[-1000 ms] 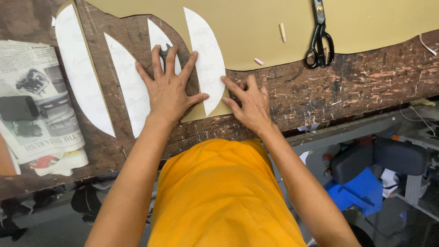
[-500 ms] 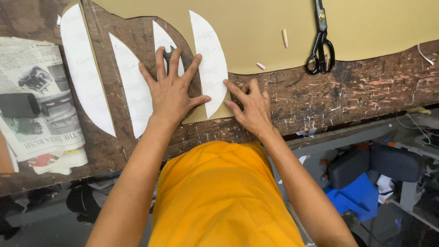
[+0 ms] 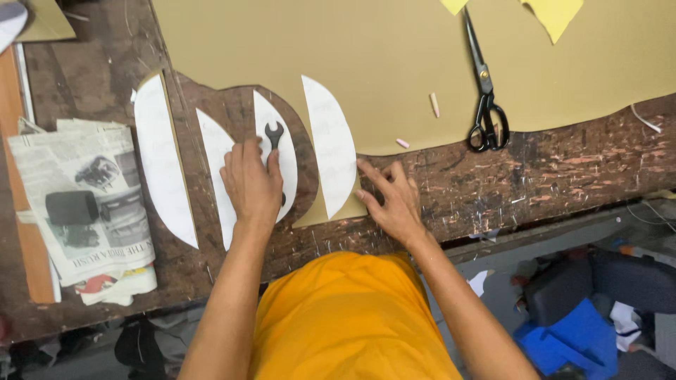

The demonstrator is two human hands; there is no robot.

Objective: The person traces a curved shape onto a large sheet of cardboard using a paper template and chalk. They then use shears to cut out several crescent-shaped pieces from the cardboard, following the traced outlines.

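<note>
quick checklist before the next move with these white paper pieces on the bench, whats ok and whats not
1. Left hand resting on the white paper piece that carries the black wrench: ok.
2. Right hand fingertips at the lower edge of the right-most white piece: ok.
3. That piece lying flat on the tan sheet: ok.
4. Scissors within reach, closed, apart from both hands: ok.
5. Small chalk bits lying loose on the tan sheet near the pieces: not ok.
6. Whether any outline is marked around the pieces: cannot tell.
</note>
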